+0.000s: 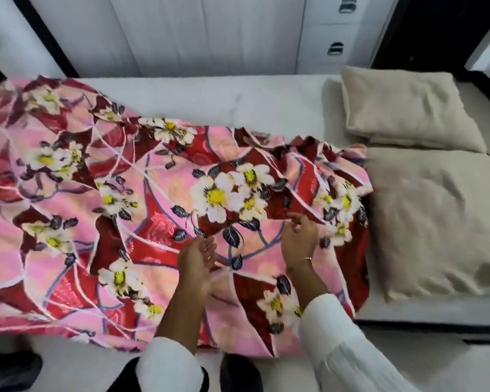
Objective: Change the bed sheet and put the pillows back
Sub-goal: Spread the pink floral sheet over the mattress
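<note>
A pink and red floral bed sheet (130, 199) lies rumpled across the left and middle of the white mattress (238, 100), hanging over the near edge. My left hand (195, 258) pinches a fold of the sheet near the middle. A little to the right, my right hand (300, 236) grips another dark red fold of the same sheet. Two beige pillows lie at the right end of the bed: the far pillow (402, 108) and the near pillow (441, 222), whose left edge the sheet touches.
A white cabinet with dark drawer handles (335, 48) stands behind the bed. The bed's dark frame edge (436, 326) runs along the near right side. White floor (450, 369) lies below it, and a dark object (9, 369) sits at the lower left.
</note>
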